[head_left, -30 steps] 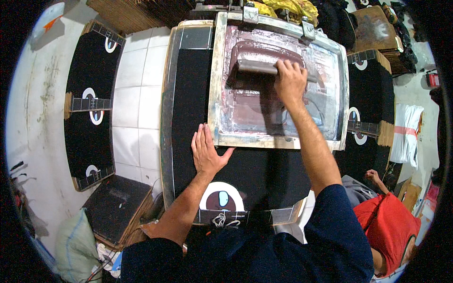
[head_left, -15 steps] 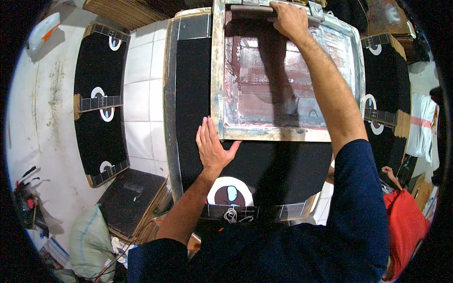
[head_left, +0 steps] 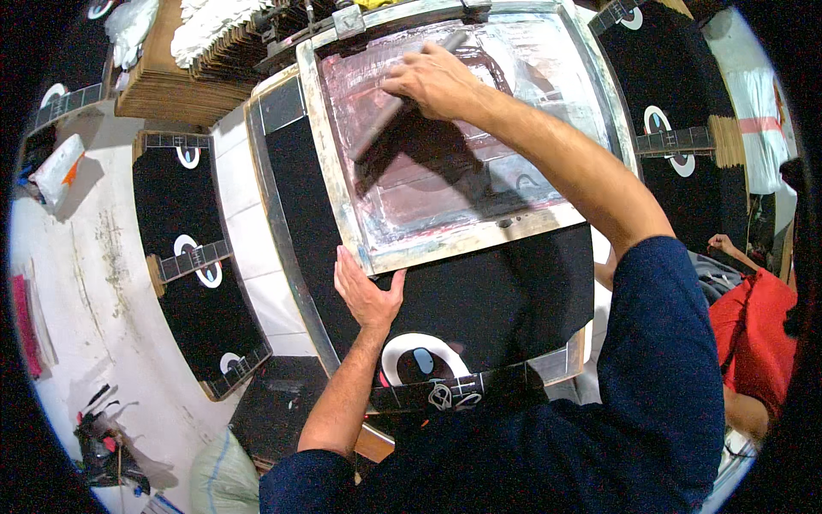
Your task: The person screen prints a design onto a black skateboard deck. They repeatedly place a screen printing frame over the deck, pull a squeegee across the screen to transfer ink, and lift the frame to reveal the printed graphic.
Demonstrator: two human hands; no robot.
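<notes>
A screen printing frame (head_left: 454,254) with pale, paint-stained sides lies over black fabric (head_left: 505,300) stretched on a board. My right hand (head_left: 434,83) is closed around a long grey squeegee (head_left: 381,128), which slants across the mesh in the frame's far half. Dark reddish and whitish ink smears cover the mesh (head_left: 462,193). At the frame's near left corner, my left hand (head_left: 368,291) lies with its fingers stretched and thumb out, against the edge. A white-ringed eye print (head_left: 398,360) shows on the fabric close to my body.
More boards with black fabric (head_left: 184,321) stand along the left, and others (head_left: 659,77) on the right. Stacked brown boards (head_left: 158,94) are at the far left. Another person in a red garment (head_left: 758,330) is at the right. A pale sack (head_left: 224,475) sits at the lower left.
My right hand has brought the squeegee from the frame's far edge onto the mesh, now turned diagonally. My left hand stays at the near left corner. The whole view has turned.
</notes>
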